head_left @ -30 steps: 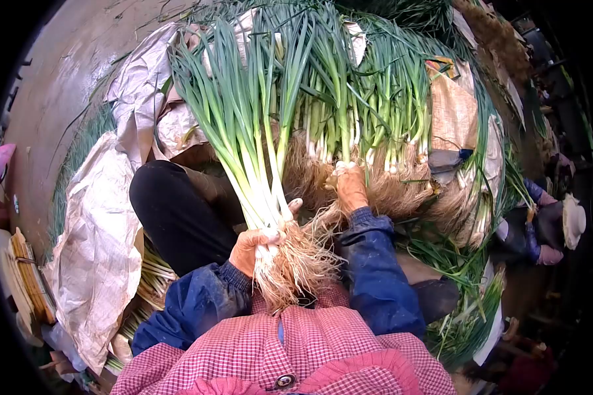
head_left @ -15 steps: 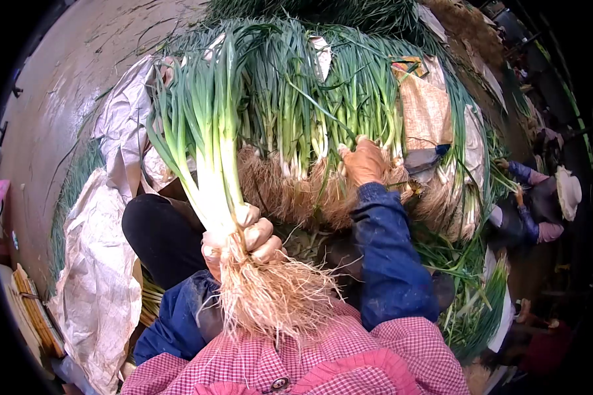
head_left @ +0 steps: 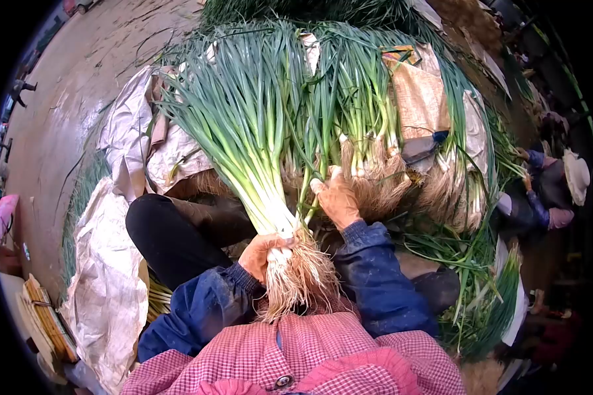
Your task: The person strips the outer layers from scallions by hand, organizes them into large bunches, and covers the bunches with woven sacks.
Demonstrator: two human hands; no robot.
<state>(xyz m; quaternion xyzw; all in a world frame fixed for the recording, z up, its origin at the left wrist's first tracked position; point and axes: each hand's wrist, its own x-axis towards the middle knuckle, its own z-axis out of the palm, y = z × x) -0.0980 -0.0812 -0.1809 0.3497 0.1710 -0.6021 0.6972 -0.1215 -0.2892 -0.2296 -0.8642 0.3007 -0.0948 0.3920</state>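
My left hand is closed around a thick bunch of spring onions, just above the pale roots. The roots hang toward my lap, and the green leaves fan out forward and to the left. Beside the bunch, my right hand is closed, thumb and forefinger at a green stalk that runs alongside it. The palm side of that hand is hidden. More spring onions lie in a row in front of me, their brown roots toward me.
Pale woven sacking lies to the left, with another sack piece on the right of the row. A dark blade-like tool rests there. Loose green leaves lie at right, near another person wearing a pale hat.
The bunch in my left hand has lowered and swung right, its leaves now spread over the row. My right hand has come back from the row toward the bunch.
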